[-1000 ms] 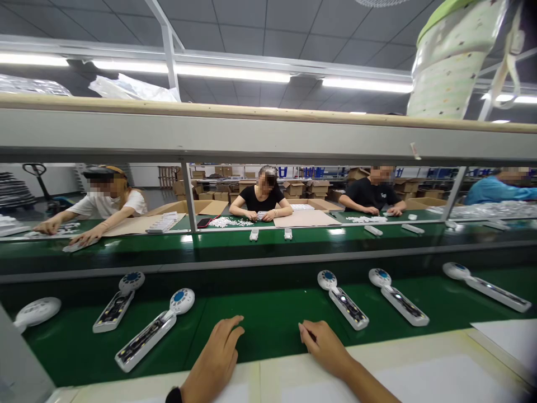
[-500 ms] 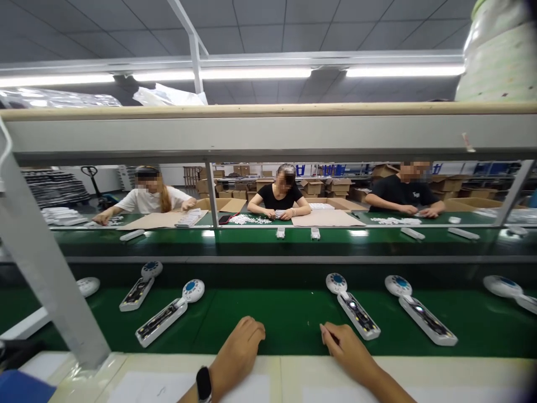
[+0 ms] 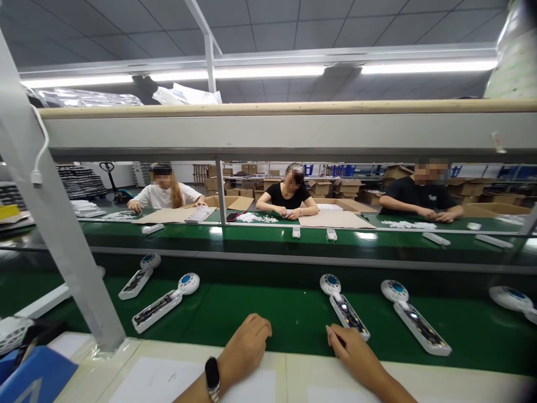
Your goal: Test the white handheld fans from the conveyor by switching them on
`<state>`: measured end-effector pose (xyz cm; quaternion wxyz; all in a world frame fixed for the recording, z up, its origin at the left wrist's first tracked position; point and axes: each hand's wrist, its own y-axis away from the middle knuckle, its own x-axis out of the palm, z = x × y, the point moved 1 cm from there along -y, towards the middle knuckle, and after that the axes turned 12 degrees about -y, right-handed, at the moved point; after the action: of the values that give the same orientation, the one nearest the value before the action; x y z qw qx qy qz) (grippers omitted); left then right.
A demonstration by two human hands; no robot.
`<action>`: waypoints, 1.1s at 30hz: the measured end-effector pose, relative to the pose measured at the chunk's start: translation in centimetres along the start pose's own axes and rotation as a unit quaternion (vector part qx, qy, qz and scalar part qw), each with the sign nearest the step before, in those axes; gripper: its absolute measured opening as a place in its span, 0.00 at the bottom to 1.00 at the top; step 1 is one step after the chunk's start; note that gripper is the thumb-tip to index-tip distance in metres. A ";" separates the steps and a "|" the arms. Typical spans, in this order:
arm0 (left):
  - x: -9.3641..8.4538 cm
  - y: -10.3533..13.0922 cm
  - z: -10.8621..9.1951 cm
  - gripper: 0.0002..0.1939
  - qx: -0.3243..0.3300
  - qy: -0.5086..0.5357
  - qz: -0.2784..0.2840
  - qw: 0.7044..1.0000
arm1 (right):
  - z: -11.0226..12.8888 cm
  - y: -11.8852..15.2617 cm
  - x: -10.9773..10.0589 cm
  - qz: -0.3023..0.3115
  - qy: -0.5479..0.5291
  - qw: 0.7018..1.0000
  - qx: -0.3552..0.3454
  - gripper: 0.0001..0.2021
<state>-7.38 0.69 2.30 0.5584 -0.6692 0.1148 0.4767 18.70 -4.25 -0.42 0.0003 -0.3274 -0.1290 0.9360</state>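
No text or number can be read.

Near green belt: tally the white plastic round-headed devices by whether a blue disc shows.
White plastic round-headed devices, blue disc showing: 5
White plastic device partly behind slanted grey post, no blue disc visible: 1
Total: 6

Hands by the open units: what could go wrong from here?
The right hand is close beside a unit; a careless move might knock it. That unit's circuitry is exposed, so a touch might damage it. The watch behind the left hand could snag if reaching over units.
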 end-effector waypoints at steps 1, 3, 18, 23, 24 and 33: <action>0.0 0.0 0.0 0.14 -0.003 0.001 0.003 1.000 | -0.1 0.0 0.0 0.002 0.005 1.000 -0.003 0.17; 0.0 0.0 0.0 0.14 -0.008 0.000 0.007 1.000 | -0.2 0.1 0.1 0.005 0.016 1.000 -0.014 0.16; -0.2 0.0 -0.1 0.12 -0.039 -0.057 0.031 0.997 | -0.3 0.3 -0.2 -0.125 -0.062 0.990 -0.030 0.20; 0.4 0.4 0.2 0.15 -0.031 -0.083 0.012 0.996 | -0.2 0.2 -0.2 -0.125 -0.039 0.990 -0.042 0.19; 0.4 0.5 0.3 0.15 -0.033 -0.084 0.013 0.996 | -0.2 0.2 -0.2 -0.126 -0.036 0.991 -0.040 0.19; 0.2 0.3 0.2 0.17 -0.020 -0.094 0.023 0.995 | -1.1 0.0 -0.2 -0.139 -0.123 0.982 -0.017 0.19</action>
<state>-7.55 0.83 2.00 0.5421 -0.6296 0.0670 0.5524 19.54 -4.03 -1.15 0.1094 -0.1889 -0.1880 0.9576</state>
